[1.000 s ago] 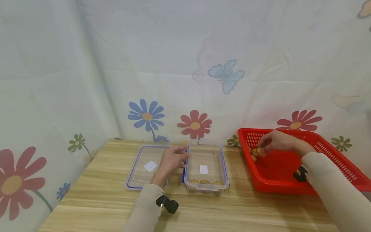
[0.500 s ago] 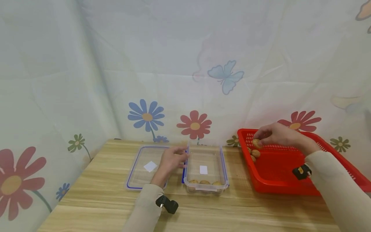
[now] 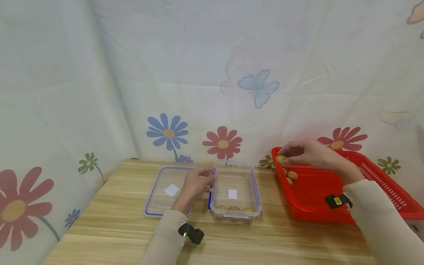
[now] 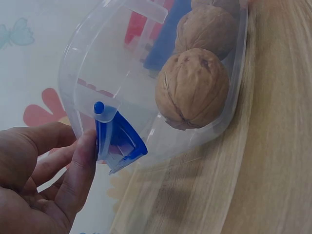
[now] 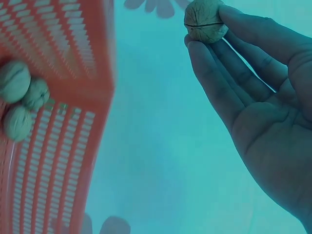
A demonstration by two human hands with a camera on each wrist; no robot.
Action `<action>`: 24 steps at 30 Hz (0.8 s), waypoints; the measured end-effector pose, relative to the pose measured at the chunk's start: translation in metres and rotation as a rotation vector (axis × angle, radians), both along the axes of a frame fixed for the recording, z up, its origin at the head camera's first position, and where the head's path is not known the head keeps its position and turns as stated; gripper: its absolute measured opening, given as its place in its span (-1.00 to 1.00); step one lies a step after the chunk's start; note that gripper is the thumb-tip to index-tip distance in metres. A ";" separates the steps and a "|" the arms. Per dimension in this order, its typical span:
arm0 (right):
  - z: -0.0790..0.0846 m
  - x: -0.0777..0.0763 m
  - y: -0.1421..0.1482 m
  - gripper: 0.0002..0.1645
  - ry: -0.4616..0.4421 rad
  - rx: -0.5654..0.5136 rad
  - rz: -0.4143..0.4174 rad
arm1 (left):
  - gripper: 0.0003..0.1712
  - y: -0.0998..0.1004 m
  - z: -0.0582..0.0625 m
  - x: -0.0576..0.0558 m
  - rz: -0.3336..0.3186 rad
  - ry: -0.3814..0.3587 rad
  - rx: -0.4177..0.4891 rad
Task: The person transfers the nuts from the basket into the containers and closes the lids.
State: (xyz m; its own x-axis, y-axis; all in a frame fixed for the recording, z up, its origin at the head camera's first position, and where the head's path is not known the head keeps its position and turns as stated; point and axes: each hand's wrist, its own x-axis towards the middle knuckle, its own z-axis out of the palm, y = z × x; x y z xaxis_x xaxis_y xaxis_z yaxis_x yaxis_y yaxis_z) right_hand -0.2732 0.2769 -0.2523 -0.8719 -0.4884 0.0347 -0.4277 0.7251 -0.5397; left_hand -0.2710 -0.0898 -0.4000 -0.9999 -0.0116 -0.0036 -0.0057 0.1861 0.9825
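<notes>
Above the left rim of a red plastic basket (image 3: 326, 213), my right hand (image 3: 313, 156) pinches a walnut (image 3: 281, 160) between thumb and fingertips. The right wrist view shows this walnut (image 5: 204, 20) with its seam facing the camera. Several walnuts (image 3: 291, 176) lie in the basket's left corner. A clear food container (image 3: 236, 213) with lifted blue-edged sides holds a row of walnuts (image 4: 192, 87) at its near end. My left hand (image 3: 195, 184) touches the container's left side with loosely bent fingers. Its thumb lies against a blue-edged latch (image 4: 119, 139) in the left wrist view.
A clear lid (image 3: 159, 200) with a blue seal lies left of the container, partly under my left forearm. White stickers mark both the lid and the container. Wood-grain table surface (image 3: 109, 228) spreads around them. A flowered curtain (image 3: 198, 73) hangs right behind the table.
The right hand has lifted a walnut out of the pile and carried it up and leftward to the basket's rim. My left hand has stayed at the container.
</notes>
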 end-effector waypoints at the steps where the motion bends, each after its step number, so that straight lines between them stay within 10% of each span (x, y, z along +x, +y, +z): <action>1: 0.000 0.002 -0.002 -0.56 0.009 -0.014 0.003 | -0.53 0.000 0.000 0.000 0.000 0.000 0.000; 24: -0.029 0.023 -0.062 -0.63 0.098 -0.264 0.074 | -0.56 -0.002 -0.002 -0.001 -0.006 0.030 0.005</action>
